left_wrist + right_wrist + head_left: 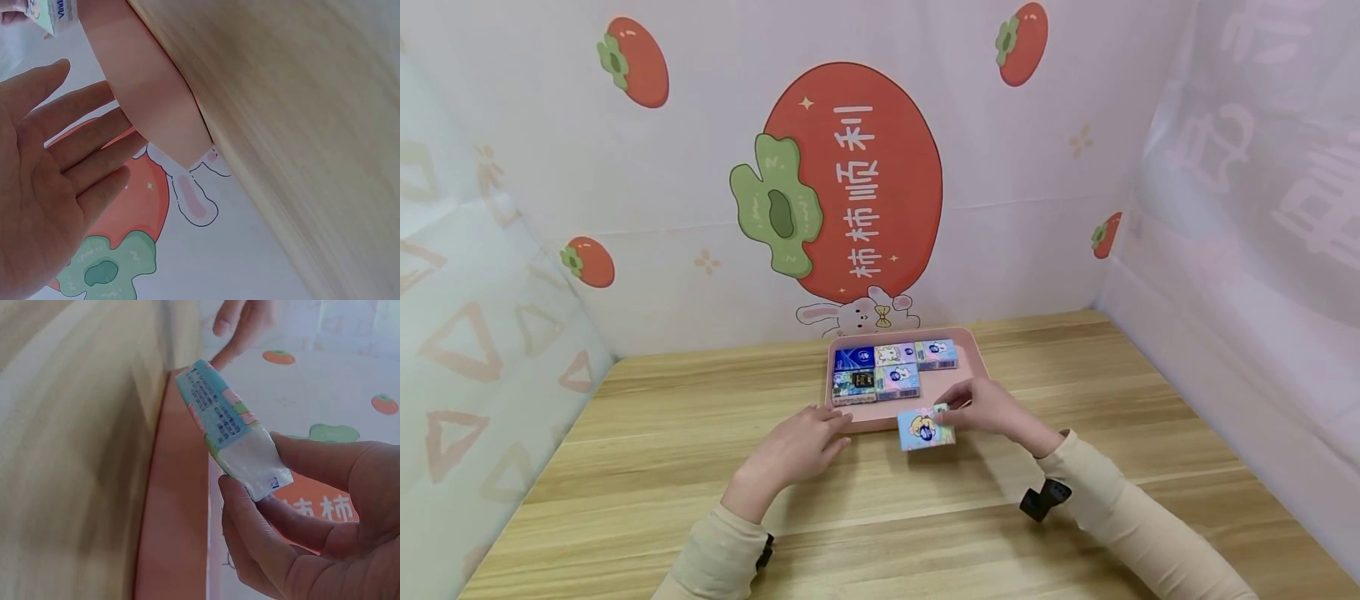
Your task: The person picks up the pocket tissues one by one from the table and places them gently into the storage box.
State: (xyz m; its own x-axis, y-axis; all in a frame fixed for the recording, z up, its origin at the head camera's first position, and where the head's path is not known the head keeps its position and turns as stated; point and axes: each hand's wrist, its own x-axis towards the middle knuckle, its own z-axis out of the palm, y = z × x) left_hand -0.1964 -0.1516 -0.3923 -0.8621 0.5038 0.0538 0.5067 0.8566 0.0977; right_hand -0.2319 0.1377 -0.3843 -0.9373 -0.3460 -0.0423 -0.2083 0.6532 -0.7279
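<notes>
My right hand (981,406) pinches one end of a small light-blue tissue pack (925,428), held above the front edge of a pink tray (928,386). In the right wrist view the thumb and fingertips grip the white end of the tissue pack (225,425). My left hand (797,444) is at the tray's front left corner, its fingers extended along the rim; the left wrist view shows the relaxed fingers (94,134) against the tray's side. Several tissue packs lie in the tray in two rows, among them a dark blue pack (854,358) and a dark floral pack (853,387).
The tray stands on a wood-grain table (700,400) close to the back wall. A white backdrop (1015,167) printed with persimmons and a rabbit rises behind and at both sides. Each sleeve carries a black wrist mount (1045,500).
</notes>
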